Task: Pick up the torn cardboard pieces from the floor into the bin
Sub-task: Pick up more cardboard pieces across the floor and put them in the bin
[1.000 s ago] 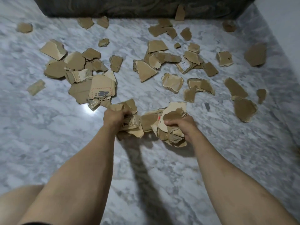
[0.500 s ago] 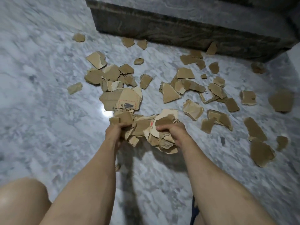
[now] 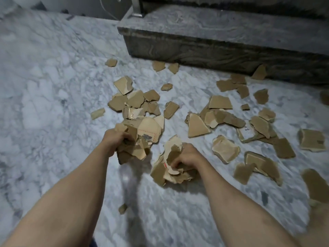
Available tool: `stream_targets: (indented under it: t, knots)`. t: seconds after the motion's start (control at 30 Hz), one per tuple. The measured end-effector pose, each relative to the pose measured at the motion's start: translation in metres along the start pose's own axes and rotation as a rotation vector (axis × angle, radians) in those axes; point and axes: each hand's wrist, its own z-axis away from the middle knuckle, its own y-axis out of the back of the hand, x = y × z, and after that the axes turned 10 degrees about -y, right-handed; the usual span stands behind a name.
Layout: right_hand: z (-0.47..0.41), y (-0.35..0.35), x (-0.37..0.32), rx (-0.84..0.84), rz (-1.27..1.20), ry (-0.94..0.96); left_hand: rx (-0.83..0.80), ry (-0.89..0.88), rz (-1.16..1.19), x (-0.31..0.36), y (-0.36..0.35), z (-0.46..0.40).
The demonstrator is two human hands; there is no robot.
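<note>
Where both bundles touched before, left hand (image 3: 116, 139) and right hand (image 3: 185, 155) — fingers clenching cardboard — have parted.

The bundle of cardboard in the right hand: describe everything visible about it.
The right-hand bundle is a crumpled clutch of torn brown corrugated pieces, some showing a paler inner face and one a small red mark. The right hand grips it from above, fingers curled in. It hangs over the marble floor.

White-grey marble floor (image 3: 53, 90). Dark stone step (image 3: 222, 50) along the far right. Metal post (image 3: 137, 7) standing on it.
</note>
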Motion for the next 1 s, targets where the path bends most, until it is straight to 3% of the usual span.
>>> stream_targets:
  t: [0.13,0.23,0.27,0.43,0.7,0.83,0.9,1.0]
  knots:
    - [-0.034,-0.035,-0.019,0.023,0.314,0.077,-0.192,-0.130,-0.312,0.026,-0.037,-0.040]
    - [-0.047,-0.055,-0.023,0.070,0.430,0.075,-0.257,-0.203,-0.816,0.024,-0.066,-0.044]
    - [-0.050,-0.059,-0.022,0.107,0.464,0.078,-0.256,-0.204,-0.874,0.019,-0.076,-0.045]
    - [-0.054,-0.075,-0.024,0.267,0.576,0.058,-0.229,-0.221,-0.818,0.009,-0.111,-0.065]
    - [-0.042,-0.075,-0.028,0.227,0.466,0.042,-0.268,-0.387,-0.565,-0.004,-0.093,-0.065]
    - [-0.039,-0.046,-0.022,0.056,0.203,0.009,-0.259,-0.360,-0.121,-0.006,-0.048,-0.070]
    - [-0.038,-0.024,-0.022,0.053,0.070,0.024,-0.205,-0.309,0.082,-0.006,-0.014,-0.075]
    - [-0.032,0.002,-0.039,0.058,-0.205,0.051,-0.149,-0.227,0.167,-0.018,0.029,-0.081]
